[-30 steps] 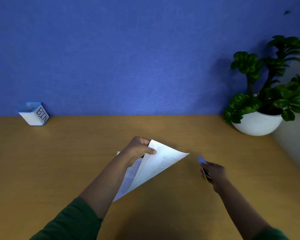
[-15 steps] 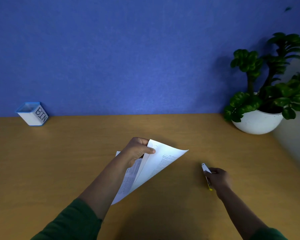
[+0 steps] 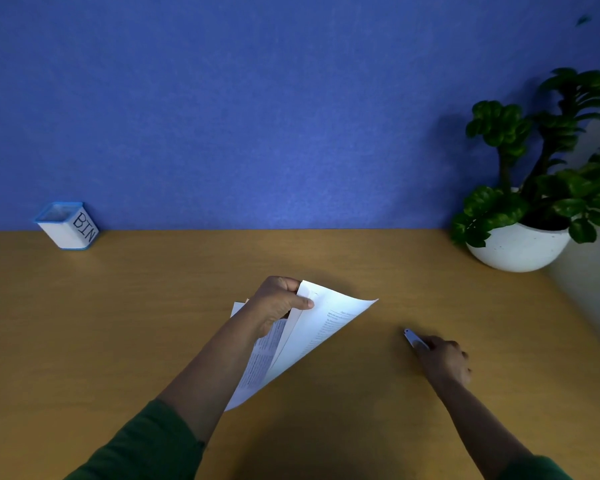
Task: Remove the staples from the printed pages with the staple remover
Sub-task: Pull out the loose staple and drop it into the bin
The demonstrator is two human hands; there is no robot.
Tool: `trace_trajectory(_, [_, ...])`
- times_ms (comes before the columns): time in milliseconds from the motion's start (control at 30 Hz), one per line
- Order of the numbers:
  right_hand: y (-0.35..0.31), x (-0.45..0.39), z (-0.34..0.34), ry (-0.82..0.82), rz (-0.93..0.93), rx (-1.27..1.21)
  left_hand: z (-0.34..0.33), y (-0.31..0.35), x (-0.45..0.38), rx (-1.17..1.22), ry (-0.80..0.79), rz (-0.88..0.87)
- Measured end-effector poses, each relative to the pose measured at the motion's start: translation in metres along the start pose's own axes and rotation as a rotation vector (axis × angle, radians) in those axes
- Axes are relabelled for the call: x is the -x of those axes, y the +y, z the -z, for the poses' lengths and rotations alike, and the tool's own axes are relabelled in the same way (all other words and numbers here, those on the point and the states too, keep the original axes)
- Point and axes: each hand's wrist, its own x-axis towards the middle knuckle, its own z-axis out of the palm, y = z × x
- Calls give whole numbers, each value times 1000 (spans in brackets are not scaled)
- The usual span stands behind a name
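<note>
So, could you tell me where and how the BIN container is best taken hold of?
Grip the BIN container across its two flat side walls, just under the blue rim, coming from above and in front. It stands upright with its mouth open, and the blue wall behind blocks any rear approach.

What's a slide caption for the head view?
Left hand lifts printed pages; right hand holds staple remover on desk.

staple remover (image 3: 411,337): mostly under right hand (image 3: 442,358) | page print: unreadable (too small)
</note>
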Motion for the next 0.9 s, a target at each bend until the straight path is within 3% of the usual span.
trace_trajectory(100, [-20, 19, 12, 69, 62, 1, -2, 0, 0, 2, -6, -9])
trace_trajectory(233, [-76, 65, 27, 269, 560, -401, -10, 2, 1, 16, 2, -24])
trace_trajectory(300, [-103, 90, 31, 281, 790, -421, -15, 3, 2, 16, 12, -35])
trace_trajectory(367, [-117, 103, 28, 237, 882, -370, -20, 6, 3, 18, 1, -57])
trace_trajectory(533, [-128, 106, 24, 162, 799, -347, -23, 7, 6, -1, -5, -103])
trace_trajectory(900, [-134, 108, 26, 220, 743, -159, -23, 8, 6, -46, 48, -132])
